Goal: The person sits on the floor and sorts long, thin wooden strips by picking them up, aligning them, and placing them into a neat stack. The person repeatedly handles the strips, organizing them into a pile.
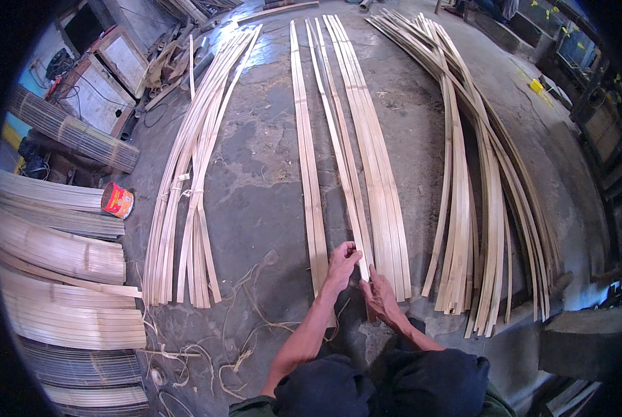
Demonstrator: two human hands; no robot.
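Note:
My left hand (342, 267) is closed, fingers pinching the near part of a long, pale bamboo strip (363, 267). Just below and to the right, my right hand (384, 297) grips the near end of the same strip, its thumb pointing up along it. A darker strip lies beside this one on the floor. On the left of my hands runs a narrow row of strips (305, 153). To the right is a wider row of strips (375, 160), laid side by side. My fingers hide part of the held strip's end.
Bundles of bamboo strips lie at the left (165, 229) and, crossing one another, at the right (488, 181). Rolled slat mats (68, 260) line the left side beside a red bucket (118, 200). Loose fibre ties (248, 347) litter the concrete floor (255, 187) near me.

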